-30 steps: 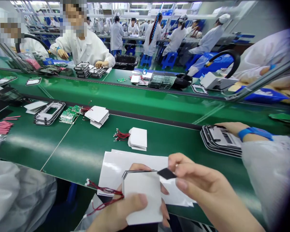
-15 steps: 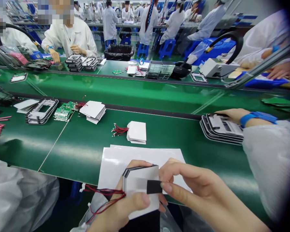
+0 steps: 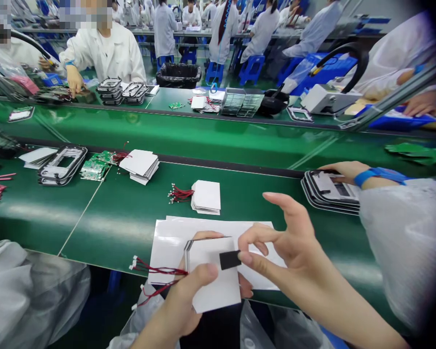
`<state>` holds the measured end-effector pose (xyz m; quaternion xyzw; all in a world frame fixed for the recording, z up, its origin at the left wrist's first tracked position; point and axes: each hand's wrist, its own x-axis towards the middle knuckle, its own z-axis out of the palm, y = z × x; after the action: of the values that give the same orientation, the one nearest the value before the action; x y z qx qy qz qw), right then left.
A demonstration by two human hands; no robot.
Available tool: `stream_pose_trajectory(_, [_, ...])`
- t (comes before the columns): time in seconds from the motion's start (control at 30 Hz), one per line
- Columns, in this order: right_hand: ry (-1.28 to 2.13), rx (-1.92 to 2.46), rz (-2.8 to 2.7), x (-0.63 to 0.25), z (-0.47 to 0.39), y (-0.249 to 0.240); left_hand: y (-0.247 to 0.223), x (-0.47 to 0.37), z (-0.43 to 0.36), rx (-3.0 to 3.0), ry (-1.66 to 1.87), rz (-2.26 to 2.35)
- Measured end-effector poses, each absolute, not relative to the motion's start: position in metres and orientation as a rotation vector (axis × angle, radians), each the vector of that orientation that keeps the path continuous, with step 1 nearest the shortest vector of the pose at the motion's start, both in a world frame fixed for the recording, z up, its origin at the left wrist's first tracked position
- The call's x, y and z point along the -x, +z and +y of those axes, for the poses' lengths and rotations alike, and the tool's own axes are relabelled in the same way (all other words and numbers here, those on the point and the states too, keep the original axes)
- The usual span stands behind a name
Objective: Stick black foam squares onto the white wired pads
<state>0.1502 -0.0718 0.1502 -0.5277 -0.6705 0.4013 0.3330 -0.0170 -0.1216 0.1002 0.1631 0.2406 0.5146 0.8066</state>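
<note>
My left hand [image 3: 189, 300] grips a small stack of thin white panels [image 3: 218, 286], its thumb lying across the top face. Red and black wires [image 3: 160, 270] with white connectors trail from the stack's left side. A small black rectangular patch [image 3: 230, 260] lies at the right of the top panel. At its right end, my right hand [image 3: 276, 247] pinches it between thumb and a bent finger, while another finger points up. Beneath both hands are white sheets [image 3: 163, 242] on the green table. Another stack of wired white panels [image 3: 206, 195] sits just beyond.
A co-worker's hand [image 3: 343, 169] rests on stacked black-and-white frames [image 3: 327, 191] at right. More white panels [image 3: 140, 164], green circuit boards [image 3: 94, 167] and frames [image 3: 63, 165] stand to the left. A raised green strip [image 3: 189, 133] runs behind; another co-worker [image 3: 103, 53] sits across.
My hands and the panel stack have risen slightly. One right finger has lifted away and now points up; the thumb stays at the black patch. The co-worker's arm at right shifted slightly left.
</note>
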Motion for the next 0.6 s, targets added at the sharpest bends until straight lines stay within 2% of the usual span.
stream_pose_trajectory(0.23, [1.438,1.335,-1.351,-0.136,-0.087,0.159,0.103,0.021,-0.126,-0.488,1.098,0.479])
stream_pose_trajectory(0.43, [1.323,1.268,-1.518,-0.137,-0.084,0.160,0.104,0.020,-0.131,-0.531,1.139,0.455])
stream_pose_trajectory(0.6, [1.211,1.259,-1.602,-0.137,-0.084,0.156,0.103,0.022,-0.134,-0.566,1.132,0.679])
